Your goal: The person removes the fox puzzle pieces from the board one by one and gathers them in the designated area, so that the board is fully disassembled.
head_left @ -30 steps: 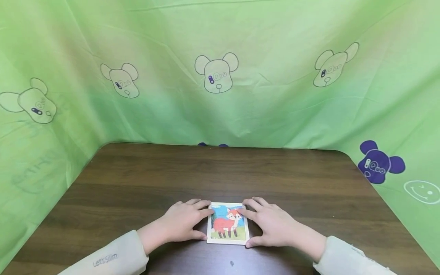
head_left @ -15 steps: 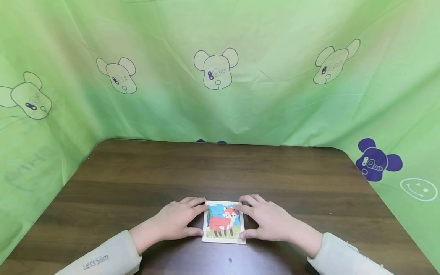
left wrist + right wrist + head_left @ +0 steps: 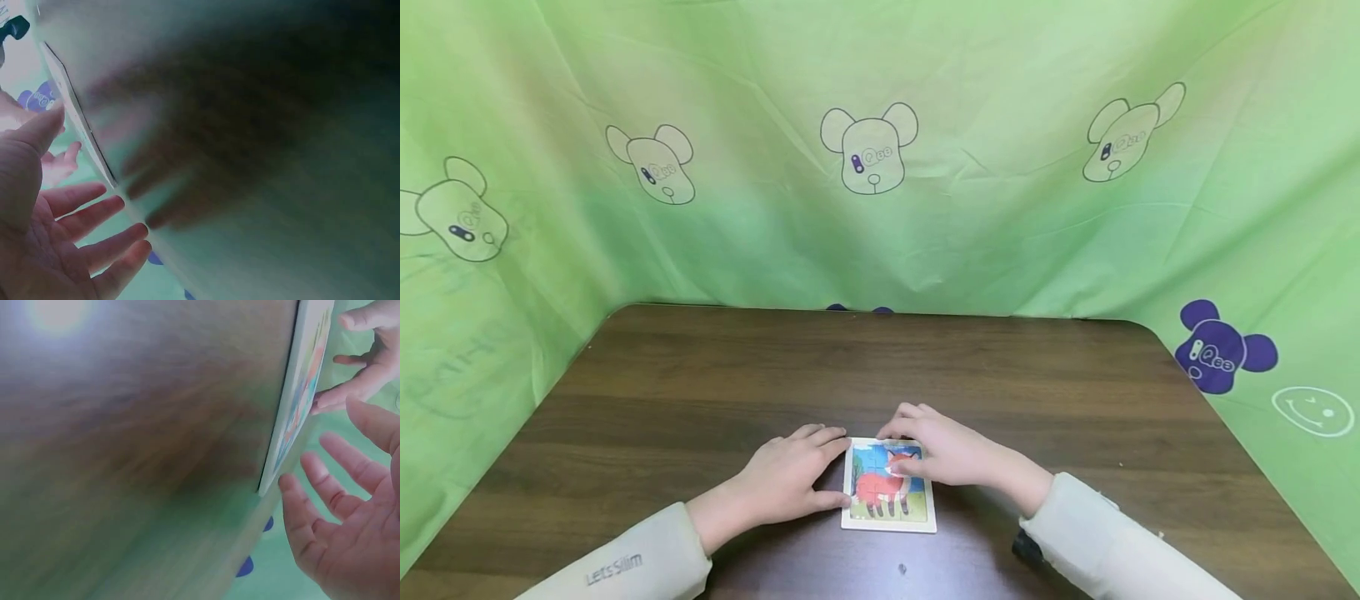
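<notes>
A fox jigsaw puzzle (image 3: 880, 493) in a pale square frame lies flat on the table near its front. My left hand (image 3: 786, 477) touches the frame's left side, thumb near the lower corner and fingertips by the upper one. Over the puzzle's upper right reaches my right hand (image 3: 951, 450): its fingertips are at the far edge and its thumb is over the fox's face. Part of the picture is hidden beneath it. In the right wrist view the fingers of the right hand (image 3: 356, 512) are spread and loosely bent beside the puzzle frame (image 3: 281, 431), gripping nothing.
The dark wooden table (image 3: 737, 375) has rounded far corners. Green cloth (image 3: 880, 250) printed with bear heads hangs behind it and along both sides. A small dark mark (image 3: 902, 569) shows on the table in front of the puzzle. A black object (image 3: 1028, 547) sits under the right sleeve.
My right hand has left the puzzle's right edge and moved left and away over its upper part. The left hand stays at the left edge. The view has shifted slightly.
</notes>
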Demonstrator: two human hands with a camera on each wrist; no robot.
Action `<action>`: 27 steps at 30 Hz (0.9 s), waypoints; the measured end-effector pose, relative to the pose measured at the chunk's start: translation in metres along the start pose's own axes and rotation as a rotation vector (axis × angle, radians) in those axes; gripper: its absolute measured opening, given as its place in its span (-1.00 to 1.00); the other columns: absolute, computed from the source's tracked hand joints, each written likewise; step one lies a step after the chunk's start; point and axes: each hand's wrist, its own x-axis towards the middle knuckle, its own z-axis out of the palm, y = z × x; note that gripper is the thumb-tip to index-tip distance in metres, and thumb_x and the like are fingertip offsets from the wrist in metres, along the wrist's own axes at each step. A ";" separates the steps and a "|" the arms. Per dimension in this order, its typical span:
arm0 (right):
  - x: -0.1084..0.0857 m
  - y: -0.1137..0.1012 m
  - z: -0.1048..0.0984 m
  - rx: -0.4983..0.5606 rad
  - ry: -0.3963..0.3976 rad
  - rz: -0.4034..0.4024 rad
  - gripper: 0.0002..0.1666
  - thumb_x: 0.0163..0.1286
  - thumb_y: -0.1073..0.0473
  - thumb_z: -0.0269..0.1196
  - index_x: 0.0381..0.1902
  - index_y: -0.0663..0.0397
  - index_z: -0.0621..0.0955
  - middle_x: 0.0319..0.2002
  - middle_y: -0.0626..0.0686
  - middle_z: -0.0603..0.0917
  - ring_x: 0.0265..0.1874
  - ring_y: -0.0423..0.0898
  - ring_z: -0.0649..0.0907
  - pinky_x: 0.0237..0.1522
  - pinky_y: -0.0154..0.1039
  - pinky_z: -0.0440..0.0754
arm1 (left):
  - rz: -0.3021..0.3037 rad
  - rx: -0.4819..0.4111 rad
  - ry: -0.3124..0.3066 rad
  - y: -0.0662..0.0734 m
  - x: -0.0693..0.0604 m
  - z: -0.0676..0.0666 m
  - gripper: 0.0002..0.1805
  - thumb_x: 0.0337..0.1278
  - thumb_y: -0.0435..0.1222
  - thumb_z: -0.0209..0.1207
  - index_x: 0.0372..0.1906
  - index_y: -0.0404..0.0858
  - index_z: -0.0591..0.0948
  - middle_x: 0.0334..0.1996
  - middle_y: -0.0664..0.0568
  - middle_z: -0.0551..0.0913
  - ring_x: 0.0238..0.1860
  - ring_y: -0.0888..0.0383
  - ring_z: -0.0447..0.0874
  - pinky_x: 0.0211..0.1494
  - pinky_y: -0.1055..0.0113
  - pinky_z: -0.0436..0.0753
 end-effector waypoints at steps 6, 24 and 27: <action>0.018 0.005 0.004 0.087 -0.069 -0.031 -0.63 0.29 0.23 0.32 0.07 0.09 0.65 -0.20 -0.04 0.55 -0.19 -0.15 0.52 -0.07 -0.30 0.53 | -0.015 -0.013 -0.023 0.000 0.005 0.002 -0.16 0.05 0.22 0.30 0.35 -0.19 0.49 0.34 0.00 0.51 0.35 -0.05 0.45 0.13 0.00 0.65; 0.032 -0.005 0.014 0.085 -0.078 0.025 -0.77 0.26 0.32 0.34 -0.10 0.11 0.66 -0.27 -0.05 0.53 -0.23 -0.15 0.49 -0.11 -0.33 0.49 | 0.006 0.015 -0.023 0.002 0.009 -0.001 -0.18 -0.03 0.23 0.35 0.28 -0.17 0.57 0.28 -0.01 0.55 0.27 -0.02 0.50 0.02 0.02 0.68; 0.032 -0.006 0.016 0.073 -0.074 0.032 -0.77 0.25 0.33 0.35 -0.11 0.10 0.64 -0.28 -0.06 0.52 -0.23 -0.15 0.47 -0.11 -0.32 0.47 | 0.005 0.026 -0.030 0.003 0.010 -0.002 -0.21 -0.02 0.24 0.34 0.26 -0.14 0.58 0.27 0.00 0.56 0.25 -0.01 0.51 0.00 0.03 0.69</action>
